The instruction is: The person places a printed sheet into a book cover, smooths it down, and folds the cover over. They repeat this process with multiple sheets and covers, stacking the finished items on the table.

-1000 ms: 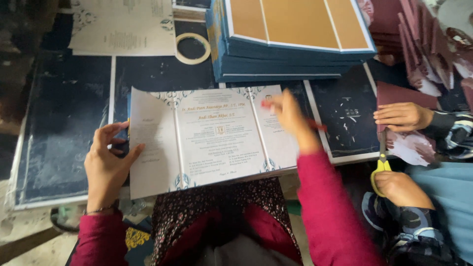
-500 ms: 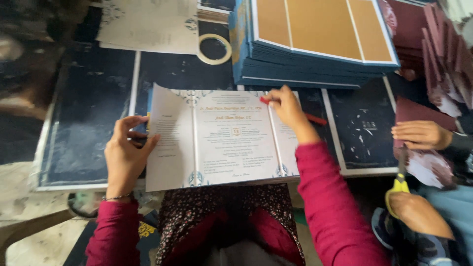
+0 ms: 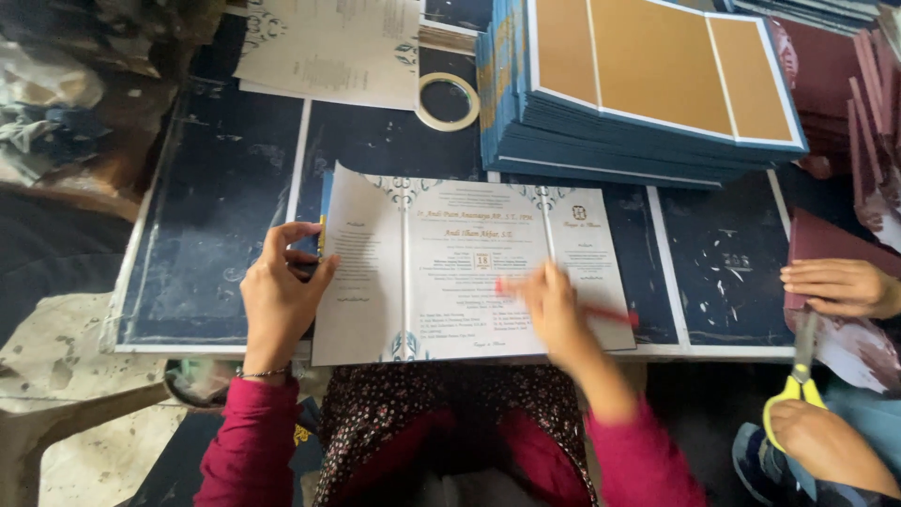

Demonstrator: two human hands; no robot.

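A white three-panel printed card [image 3: 441,272] with blue ornaments lies open on the dark blue work surface [image 3: 216,216] in front of me. My left hand [image 3: 280,296] pinches the card's left edge, thumb on top. My right hand [image 3: 556,314], blurred with motion, rests on the card's lower right part and holds a thin red stick [image 3: 601,313] that points right across the card.
A tall stack of blue folders with tan panels [image 3: 648,84] stands behind the card. A tape ring [image 3: 448,101] and printed sheets [image 3: 328,47] lie at the back left. At right, another person's hands [image 3: 840,286] hold maroon paper and yellow-handled scissors [image 3: 796,380].
My right hand has slid from the card's upper right corner down and left to its lower middle. My left hand keeps its hold on the left edge.
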